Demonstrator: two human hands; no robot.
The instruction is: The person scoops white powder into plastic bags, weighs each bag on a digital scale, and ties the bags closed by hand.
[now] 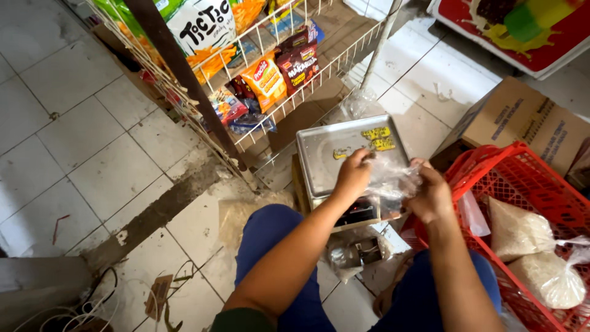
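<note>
Clear plastic bag (393,178) sits between both hands, held over the near edge of a metal scale tray (332,154). The left hand (353,175) is curled, its fingers pinching the bag's upper left edge. The right hand (432,193) grips the bag's other side, fingers closed around the crumpled film. Whether the bag holds anything cannot be told through the creased plastic.

The tray is a flat silver square with a few yellow stickers (378,138) near its far side. It rests on a scale whose dark front panel (359,212) shows just below the hands. The scale stands on the tiled floor (92,141) in front of the person's knees, which are in blue trousers (270,240).

To the right, touching the person's leg, a red crate (522,172) holds two tied bags of rice (528,252), one lying above the other. Behind the crate lies a brown cardboard box (522,117).

Beyond the scale, a white wire rack (295,92) carries snack packets (270,77) in orange, red and white. Cables (67,307) lie on the floor at lower left.
</note>
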